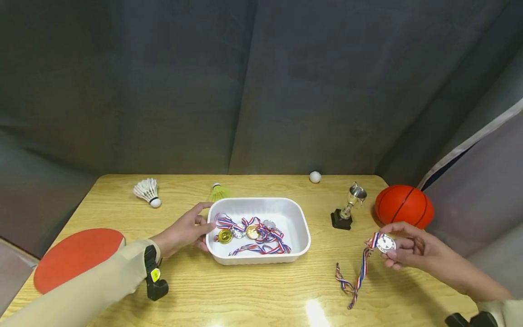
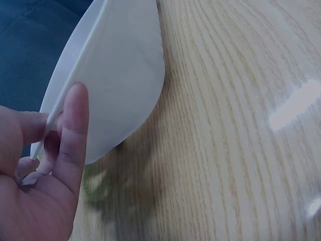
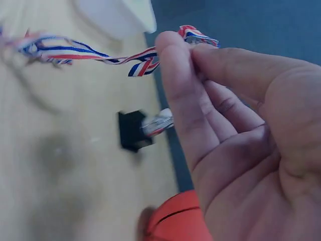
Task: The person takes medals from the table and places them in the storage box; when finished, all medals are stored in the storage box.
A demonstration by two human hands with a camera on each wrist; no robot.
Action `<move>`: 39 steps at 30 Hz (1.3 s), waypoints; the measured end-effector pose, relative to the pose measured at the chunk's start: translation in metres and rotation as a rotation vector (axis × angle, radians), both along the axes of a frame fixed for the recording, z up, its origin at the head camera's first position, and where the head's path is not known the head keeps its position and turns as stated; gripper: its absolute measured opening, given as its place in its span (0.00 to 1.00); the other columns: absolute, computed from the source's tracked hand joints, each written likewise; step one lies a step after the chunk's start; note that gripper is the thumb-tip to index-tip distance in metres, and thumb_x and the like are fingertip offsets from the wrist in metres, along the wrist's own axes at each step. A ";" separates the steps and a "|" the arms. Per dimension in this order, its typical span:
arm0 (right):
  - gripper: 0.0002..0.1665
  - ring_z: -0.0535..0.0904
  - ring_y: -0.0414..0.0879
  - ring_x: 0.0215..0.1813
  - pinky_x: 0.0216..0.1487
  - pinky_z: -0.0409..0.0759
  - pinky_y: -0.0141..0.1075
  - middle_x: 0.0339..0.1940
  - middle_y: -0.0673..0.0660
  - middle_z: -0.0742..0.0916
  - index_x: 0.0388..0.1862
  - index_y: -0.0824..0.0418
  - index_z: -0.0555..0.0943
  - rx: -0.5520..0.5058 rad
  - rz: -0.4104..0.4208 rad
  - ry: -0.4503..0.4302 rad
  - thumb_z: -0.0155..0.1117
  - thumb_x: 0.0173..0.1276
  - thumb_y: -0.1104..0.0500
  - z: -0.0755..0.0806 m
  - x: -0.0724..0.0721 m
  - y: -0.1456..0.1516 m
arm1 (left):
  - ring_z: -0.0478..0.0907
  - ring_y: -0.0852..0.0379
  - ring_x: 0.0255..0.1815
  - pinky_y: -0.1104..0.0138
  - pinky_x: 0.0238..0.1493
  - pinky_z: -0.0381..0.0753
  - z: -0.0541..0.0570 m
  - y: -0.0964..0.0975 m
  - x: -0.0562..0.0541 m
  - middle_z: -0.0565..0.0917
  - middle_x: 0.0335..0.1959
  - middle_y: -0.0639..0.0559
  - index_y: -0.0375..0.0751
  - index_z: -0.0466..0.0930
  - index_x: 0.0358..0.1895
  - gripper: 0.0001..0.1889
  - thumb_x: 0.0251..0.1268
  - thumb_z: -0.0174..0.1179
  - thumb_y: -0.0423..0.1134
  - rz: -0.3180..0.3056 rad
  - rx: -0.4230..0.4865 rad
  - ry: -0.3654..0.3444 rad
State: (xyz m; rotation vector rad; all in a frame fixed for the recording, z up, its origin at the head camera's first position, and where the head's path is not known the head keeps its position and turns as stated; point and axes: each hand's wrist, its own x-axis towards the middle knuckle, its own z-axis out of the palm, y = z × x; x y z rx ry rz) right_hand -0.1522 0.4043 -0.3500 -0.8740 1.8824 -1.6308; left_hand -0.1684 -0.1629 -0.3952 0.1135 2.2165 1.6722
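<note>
A white plastic tray [image 1: 300, 227] sits mid-table with several medals in it, gold and silver, on striped ribbons. My left hand [image 1: 185, 229] grips the tray's left rim, thumb on one side and fingers on the other, as the left wrist view also shows. Right of the tray, my right hand [image 1: 416, 247] pinches a silver medal [image 1: 386, 243] between thumb and fingers. Its red, white and blue ribbon [image 1: 362, 268] dangles down to the left. In the right wrist view the fingers hide most of the medal, while the ribbon [image 3: 85, 51] stretches left.
A small trophy cup [image 1: 347, 209] and an orange basketball [image 1: 404, 206] stand at the right. Along the back are a white ball [image 1: 315, 177], a yellow shuttlecock [image 1: 218, 192] and a white shuttlecock [image 1: 148, 192]. A red paddle [image 1: 81, 254] lies at left, partly under my left forearm.
</note>
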 end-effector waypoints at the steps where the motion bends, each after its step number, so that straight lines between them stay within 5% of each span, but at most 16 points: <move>1: 0.34 0.90 0.49 0.53 0.52 0.94 0.39 0.57 0.57 0.90 0.76 0.62 0.64 0.001 -0.011 0.023 0.44 0.76 0.82 0.006 -0.001 -0.002 | 0.82 0.53 0.31 0.61 0.34 0.95 0.000 0.000 0.000 0.77 0.45 0.36 0.43 0.49 0.84 0.35 0.81 0.54 0.33 0.000 -0.002 -0.001; 18: 0.34 0.93 0.49 0.47 0.49 0.94 0.38 0.50 0.63 0.92 0.72 0.69 0.65 -0.121 -0.059 0.266 0.47 0.70 0.88 0.105 -0.024 -0.083 | 0.82 0.53 0.29 0.60 0.35 0.95 -0.003 -0.002 -0.001 0.77 0.45 0.36 0.43 0.48 0.84 0.35 0.82 0.53 0.34 -0.007 0.006 0.007; 25: 0.32 0.92 0.47 0.43 0.49 0.94 0.38 0.46 0.60 0.92 0.70 0.65 0.69 -0.051 -0.114 0.348 0.57 0.70 0.83 0.133 -0.024 -0.138 | 0.82 0.54 0.29 0.60 0.34 0.95 -0.001 -0.003 0.000 0.77 0.44 0.36 0.43 0.49 0.84 0.35 0.82 0.54 0.34 -0.006 0.003 0.006; 31: 0.30 0.92 0.46 0.44 0.48 0.95 0.37 0.46 0.56 0.92 0.67 0.63 0.71 -0.013 -0.042 0.326 0.64 0.70 0.78 0.126 -0.036 -0.182 | 0.82 0.54 0.29 0.61 0.34 0.95 0.002 -0.004 0.001 0.77 0.44 0.37 0.42 0.49 0.84 0.34 0.82 0.53 0.34 -0.008 0.001 0.008; 39: 0.27 0.85 0.43 0.37 0.41 0.93 0.36 0.39 0.52 0.89 0.66 0.67 0.69 0.086 0.023 0.231 0.66 0.72 0.72 0.081 -0.054 -0.209 | 0.81 0.54 0.30 0.62 0.34 0.95 0.000 -0.001 -0.001 0.77 0.42 0.39 0.41 0.49 0.83 0.34 0.82 0.53 0.33 -0.010 0.012 0.009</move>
